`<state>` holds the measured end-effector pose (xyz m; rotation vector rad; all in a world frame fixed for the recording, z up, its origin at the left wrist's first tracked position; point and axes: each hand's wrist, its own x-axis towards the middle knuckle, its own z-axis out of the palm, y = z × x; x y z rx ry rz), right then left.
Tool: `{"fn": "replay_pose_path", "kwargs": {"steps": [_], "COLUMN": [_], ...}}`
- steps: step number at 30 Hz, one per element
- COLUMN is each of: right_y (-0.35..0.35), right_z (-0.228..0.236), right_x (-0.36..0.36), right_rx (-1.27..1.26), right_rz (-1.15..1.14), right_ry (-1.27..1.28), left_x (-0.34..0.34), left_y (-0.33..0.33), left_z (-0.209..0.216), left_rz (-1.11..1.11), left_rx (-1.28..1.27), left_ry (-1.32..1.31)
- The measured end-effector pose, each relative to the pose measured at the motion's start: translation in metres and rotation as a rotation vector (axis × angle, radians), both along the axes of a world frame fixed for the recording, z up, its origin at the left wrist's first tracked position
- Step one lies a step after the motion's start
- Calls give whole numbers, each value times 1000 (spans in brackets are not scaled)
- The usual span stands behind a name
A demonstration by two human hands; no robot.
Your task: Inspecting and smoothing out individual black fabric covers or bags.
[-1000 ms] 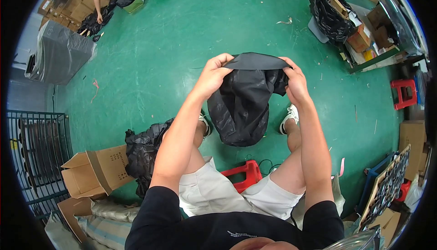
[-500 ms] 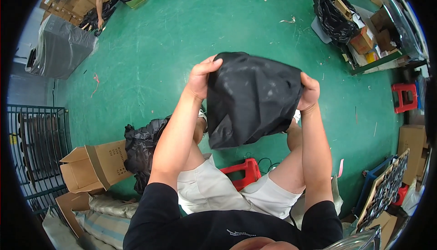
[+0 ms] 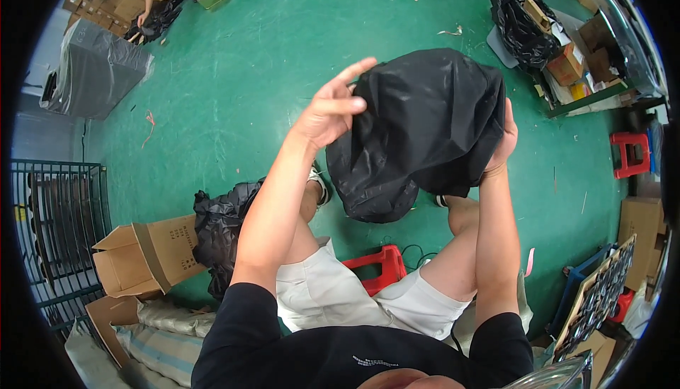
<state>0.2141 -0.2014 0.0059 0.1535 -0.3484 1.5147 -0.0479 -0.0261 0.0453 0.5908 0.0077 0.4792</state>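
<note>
A limp black fabric bag or cover (image 3: 425, 120) is held up in front of me, bulging and creased, with its lower edge sagging in folds. At its left edge is my left hand (image 3: 331, 109), the thumb lying over the cloth and the index finger stretched out along the upper edge; some fingers are partly hidden. My right hand (image 3: 504, 138) grips the right edge, most of its fingers hidden by the fabric. Whether anything is inside the fabric cannot be seen.
A red stool (image 3: 386, 269) stands between my legs. To my left are crumpled black plastic (image 3: 225, 230), an open carton (image 3: 166, 247) and a metal rack (image 3: 67, 226). Another person's hand (image 3: 144, 19) reaches down at the far left. A cluttered shelf (image 3: 591, 92) stands at right.
The black fabric has moved up and right and now bulges more roundly. My left index finger has stretched out. My right hand has shifted slightly outward. The other person's arm has moved.
</note>
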Motion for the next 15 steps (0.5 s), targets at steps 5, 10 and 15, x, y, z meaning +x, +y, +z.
{"fn": "replay_pose_path", "kwargs": {"steps": [5,10,15], "right_y": [0,-5,-6], "right_z": [-1,3,2], "right_x": [9,15,27], "right_rx": [11,20,-42], "right_rz": [-48,-79,-135], "right_ry": [-20,-24,-89], "left_x": [6,-4,-22], "left_y": [7,19,28], "left_z": [-36,-32,-27], "left_rz": [136,150,86], "left_rx": [396,332,-7], "left_ry": [669,947,-8]}}
